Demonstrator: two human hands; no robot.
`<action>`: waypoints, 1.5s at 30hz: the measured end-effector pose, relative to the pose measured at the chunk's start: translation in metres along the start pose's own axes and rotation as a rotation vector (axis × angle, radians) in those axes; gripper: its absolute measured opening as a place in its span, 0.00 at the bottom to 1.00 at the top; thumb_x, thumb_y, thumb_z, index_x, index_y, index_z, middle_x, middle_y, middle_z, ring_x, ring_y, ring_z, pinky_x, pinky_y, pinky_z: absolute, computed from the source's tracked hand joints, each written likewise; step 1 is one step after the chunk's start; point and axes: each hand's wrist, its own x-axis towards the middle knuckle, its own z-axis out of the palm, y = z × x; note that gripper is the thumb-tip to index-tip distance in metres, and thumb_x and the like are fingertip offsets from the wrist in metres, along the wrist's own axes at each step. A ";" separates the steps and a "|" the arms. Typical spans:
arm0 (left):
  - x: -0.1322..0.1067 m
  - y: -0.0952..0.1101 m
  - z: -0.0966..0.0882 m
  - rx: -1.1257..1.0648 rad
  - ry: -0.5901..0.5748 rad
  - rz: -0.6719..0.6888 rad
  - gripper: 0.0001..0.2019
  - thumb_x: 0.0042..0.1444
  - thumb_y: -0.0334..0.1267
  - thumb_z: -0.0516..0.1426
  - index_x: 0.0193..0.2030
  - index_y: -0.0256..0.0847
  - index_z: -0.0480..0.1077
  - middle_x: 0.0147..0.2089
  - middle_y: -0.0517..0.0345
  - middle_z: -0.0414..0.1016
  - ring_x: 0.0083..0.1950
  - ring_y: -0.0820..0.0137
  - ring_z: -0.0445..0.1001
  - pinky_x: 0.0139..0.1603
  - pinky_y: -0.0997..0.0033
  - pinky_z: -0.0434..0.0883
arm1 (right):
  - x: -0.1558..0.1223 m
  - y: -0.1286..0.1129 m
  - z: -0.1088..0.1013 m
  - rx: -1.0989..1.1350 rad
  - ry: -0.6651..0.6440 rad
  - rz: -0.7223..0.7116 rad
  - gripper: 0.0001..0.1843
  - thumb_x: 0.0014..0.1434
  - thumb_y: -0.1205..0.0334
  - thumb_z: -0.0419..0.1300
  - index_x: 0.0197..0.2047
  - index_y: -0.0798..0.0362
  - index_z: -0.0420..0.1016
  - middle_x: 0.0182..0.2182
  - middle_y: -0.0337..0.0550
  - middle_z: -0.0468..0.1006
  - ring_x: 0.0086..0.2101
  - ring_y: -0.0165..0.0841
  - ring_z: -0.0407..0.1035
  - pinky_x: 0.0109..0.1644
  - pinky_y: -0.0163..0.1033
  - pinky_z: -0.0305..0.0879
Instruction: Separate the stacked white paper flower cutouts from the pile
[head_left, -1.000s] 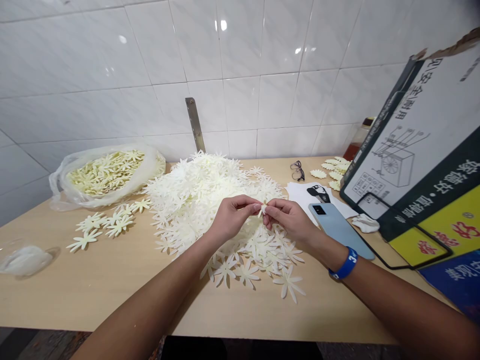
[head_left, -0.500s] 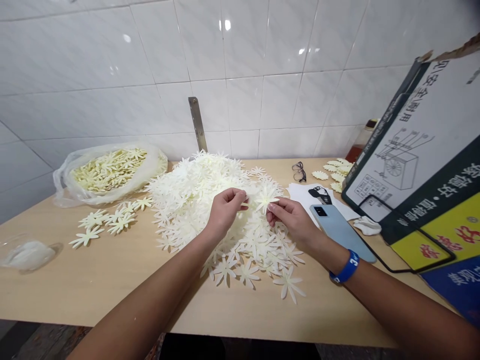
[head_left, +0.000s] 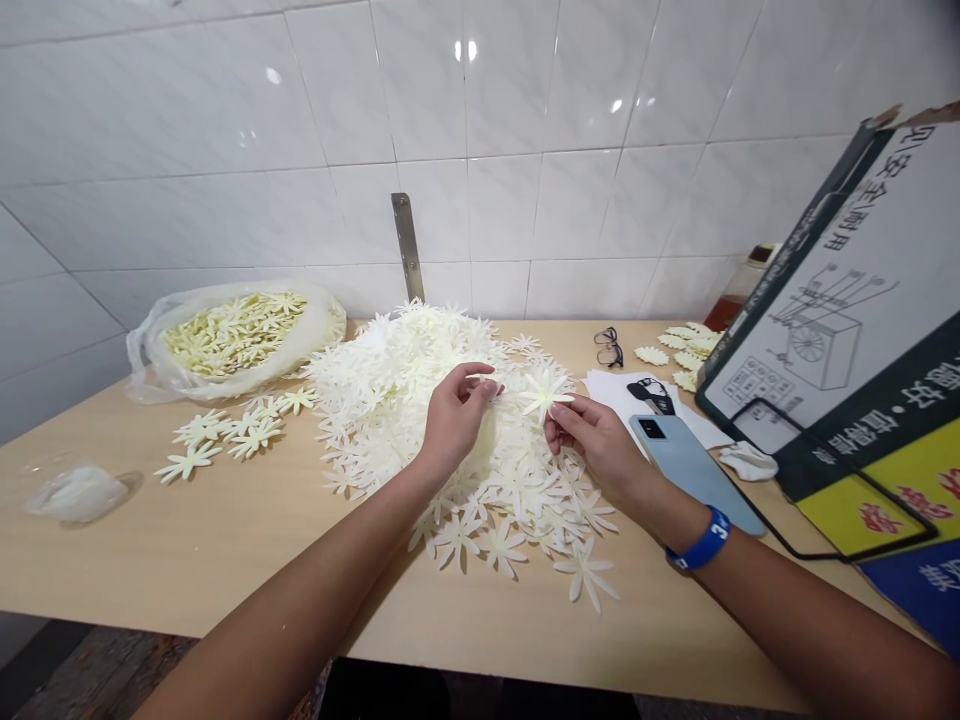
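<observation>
My right hand (head_left: 589, 432) pinches a white flower-shaped cutout (head_left: 545, 392) by its edge, thumb on top, and holds it up over the heap. My left hand (head_left: 459, 415) hovers just left of that flower, its index finger lifted away from the thumb; nothing plain shows between them. Beneath both hands spreads a large heap of similar white flower cutouts (head_left: 390, 400) with slender petals. A few loose ones, such as a flat white flower (head_left: 586, 573), lie at the heap's front edge.
At the left are a plastic bag (head_left: 146, 355) of yellowish flower cutouts, several loose yellowish flowers (head_left: 187, 461) and a clear bag with white contents (head_left: 79, 494). To the right lie glasses (head_left: 609, 348), a light-blue phone (head_left: 697, 478), scalloped pieces (head_left: 651, 355) and a large printed box (head_left: 810, 340).
My left index finger has lifted from the thumb, opening the pinch. My right hand keeps the flower. The whole view has shifted slightly.
</observation>
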 end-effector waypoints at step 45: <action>-0.001 0.008 0.004 -0.263 -0.100 -0.145 0.08 0.51 0.41 0.60 0.30 0.38 0.74 0.36 0.54 0.77 0.39 0.70 0.74 0.40 0.71 0.74 | -0.001 -0.002 0.002 -0.137 -0.050 -0.020 0.17 0.60 0.51 0.61 0.26 0.53 0.70 0.24 0.40 0.72 0.24 0.29 0.66 0.30 0.37 0.65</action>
